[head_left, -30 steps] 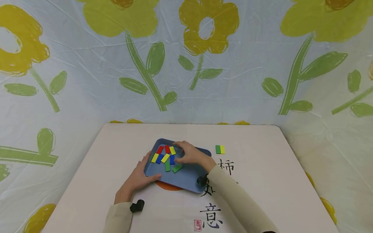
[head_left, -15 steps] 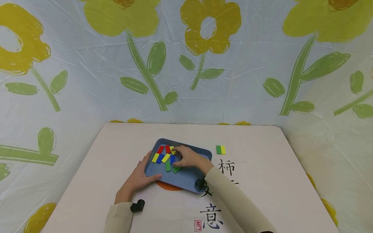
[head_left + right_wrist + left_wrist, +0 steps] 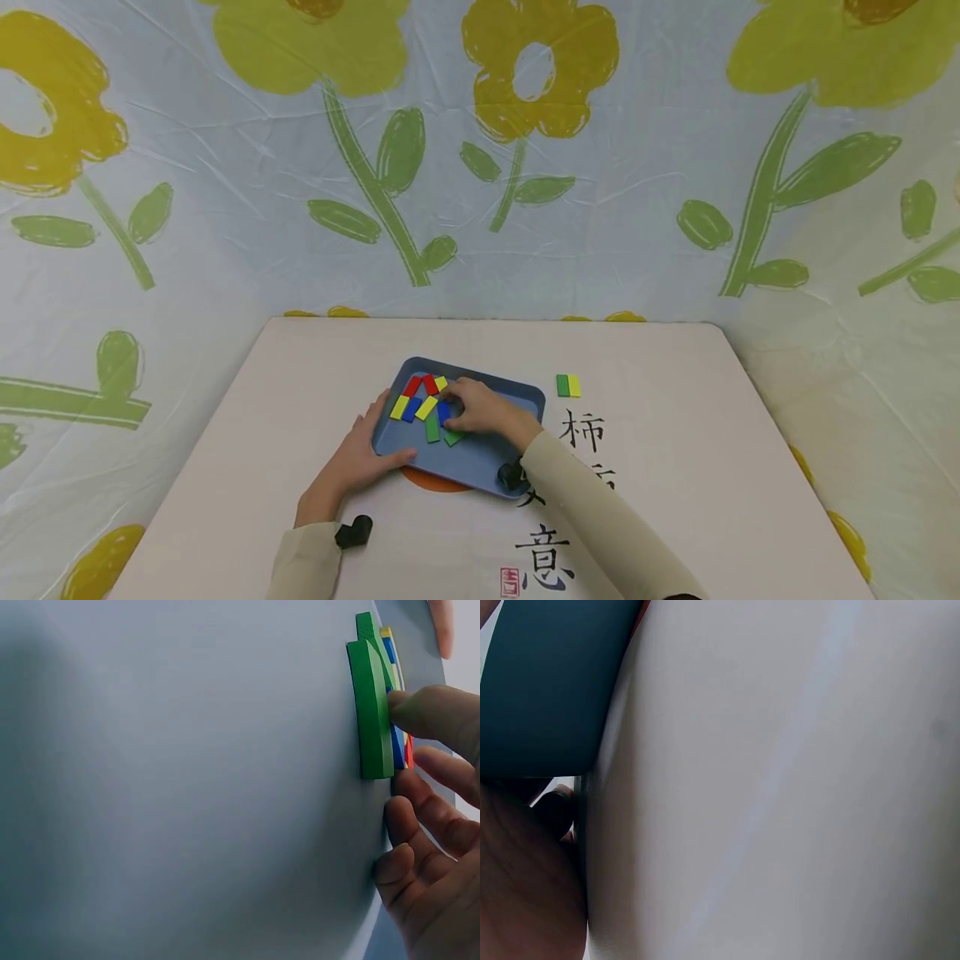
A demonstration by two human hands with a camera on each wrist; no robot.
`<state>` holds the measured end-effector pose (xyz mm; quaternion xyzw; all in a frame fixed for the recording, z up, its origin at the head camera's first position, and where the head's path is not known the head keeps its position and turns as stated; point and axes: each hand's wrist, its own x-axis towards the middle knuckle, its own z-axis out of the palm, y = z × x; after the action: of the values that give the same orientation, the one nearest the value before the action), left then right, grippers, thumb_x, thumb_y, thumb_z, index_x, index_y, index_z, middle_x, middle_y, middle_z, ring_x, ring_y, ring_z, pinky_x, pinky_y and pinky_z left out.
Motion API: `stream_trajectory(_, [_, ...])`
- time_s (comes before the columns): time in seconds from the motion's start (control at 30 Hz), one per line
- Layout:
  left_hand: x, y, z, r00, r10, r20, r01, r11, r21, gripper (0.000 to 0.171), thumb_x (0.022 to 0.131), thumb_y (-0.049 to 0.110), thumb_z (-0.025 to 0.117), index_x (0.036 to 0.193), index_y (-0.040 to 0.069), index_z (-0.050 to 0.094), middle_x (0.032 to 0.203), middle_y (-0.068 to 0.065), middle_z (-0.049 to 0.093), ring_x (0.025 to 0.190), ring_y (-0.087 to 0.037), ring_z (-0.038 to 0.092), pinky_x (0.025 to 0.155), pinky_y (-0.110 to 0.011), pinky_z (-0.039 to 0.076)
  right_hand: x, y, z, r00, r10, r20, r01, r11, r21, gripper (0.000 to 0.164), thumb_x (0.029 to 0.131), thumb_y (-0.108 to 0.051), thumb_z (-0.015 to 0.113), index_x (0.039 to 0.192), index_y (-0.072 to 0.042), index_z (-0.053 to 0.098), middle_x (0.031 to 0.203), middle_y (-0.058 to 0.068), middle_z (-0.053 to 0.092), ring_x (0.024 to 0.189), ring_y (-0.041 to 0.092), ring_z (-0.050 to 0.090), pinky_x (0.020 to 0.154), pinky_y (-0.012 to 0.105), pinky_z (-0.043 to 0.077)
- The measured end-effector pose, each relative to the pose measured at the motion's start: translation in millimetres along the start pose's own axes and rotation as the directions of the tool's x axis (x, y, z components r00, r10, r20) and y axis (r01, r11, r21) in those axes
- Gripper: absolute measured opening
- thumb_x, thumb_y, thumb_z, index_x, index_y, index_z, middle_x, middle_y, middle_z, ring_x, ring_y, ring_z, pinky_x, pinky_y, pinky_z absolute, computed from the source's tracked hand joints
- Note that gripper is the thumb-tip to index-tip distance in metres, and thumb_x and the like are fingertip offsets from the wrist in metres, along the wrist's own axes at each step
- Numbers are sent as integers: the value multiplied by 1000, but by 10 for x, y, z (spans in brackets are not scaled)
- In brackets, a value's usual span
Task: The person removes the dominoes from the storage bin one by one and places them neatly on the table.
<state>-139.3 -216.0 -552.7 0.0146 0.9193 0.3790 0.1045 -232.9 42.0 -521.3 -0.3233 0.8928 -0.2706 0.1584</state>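
Observation:
A blue-grey tray (image 3: pixel 487 467) lies tilted across the middle of the table with flat red, yellow, blue and green blocks in its left half. My left hand (image 3: pixel 354 458) rests against the tray's left corner, fingers straight along the left side and thumb over the near rim. Over the blocks, my right hand (image 3: pixel 483 408) pinches a blue block (image 3: pixel 444 414) between thumb and fingers. The right wrist view shows the thumb at one end of it, behind a green block (image 3: pixel 369 712). Part of a yellow block (image 3: pixel 441 383) shows by the index finger.
A green block (image 3: pixel 562 385) and a yellow block (image 3: pixel 574 386) lie side by side on the table, right of the tray. The table (image 3: pixel 675 417) bears printed black characters and an orange shape under the tray's near edge. A flowered cloth hangs behind.
My right hand has moved slightly left and down, and its thumb and fingers have drawn together at the blue block. The left hand and the tray stay in place.

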Motion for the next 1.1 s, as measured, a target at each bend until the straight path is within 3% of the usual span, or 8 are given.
stream_trajectory(0.37, [-1,12,4,1000,-10,10,10,1000,0,118,79,70,75,166,37,3,172,-17,15,155,-57,7,114,-79,23,-63,68,-71,1000,12,-13,-12,1000,10,45,91,-29,77,130,-9,69,115,5,60,93,14,55,83,25,52])
stream_trajectory(0.63, [7,16,-6,1000,-12,21,11,1000,22,118,80,71,73,166,35,1,172,-19,12,154,-59,6,113,-80,24,-192,46,-262,1000,14,-25,-13,998,63,44,91,-27,75,131,-9,68,125,8,62,102,17,57,91,33,54])
stream_trajectory(1.1, [23,-7,0,1000,4,8,-4,1000,11,119,79,71,74,167,33,4,172,-19,16,154,-58,8,114,-78,24,-413,178,-648,991,4,-137,1,999,38,41,91,-24,75,129,-10,70,122,8,63,102,22,60,84,34,55])
